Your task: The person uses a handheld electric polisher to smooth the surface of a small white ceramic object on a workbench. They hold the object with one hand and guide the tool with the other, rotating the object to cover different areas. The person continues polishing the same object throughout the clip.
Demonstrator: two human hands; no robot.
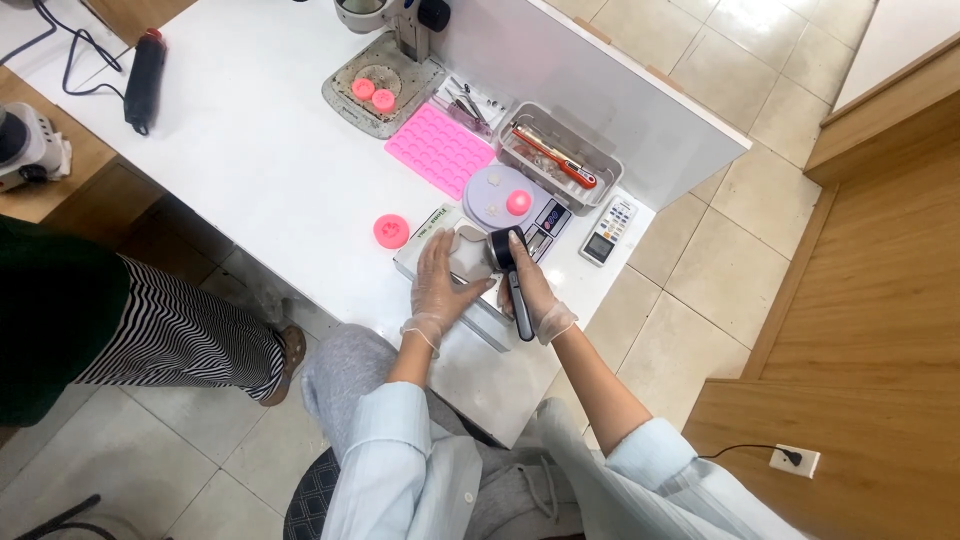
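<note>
My left hand (441,285), in a thin clear glove, lies flat with spread fingers on a pale grey block (466,256) on the white table (250,150). My right hand (533,290), also gloved, is closed around the handle of a black hand tool (510,272) whose round head rests against the block's right side. Just behind the block stands a small digital scale (545,218) with a clear round dish (497,192) and a pink ball (518,202) on it.
A pink round piece (391,231) lies left of the block. Further back are a pink silicone mould mat (441,148), a grey tray of tools (558,155), a calculator (609,231) and a metal stand base with two pink pieces (374,92). Another person in a striped skirt (170,335) stands at the left.
</note>
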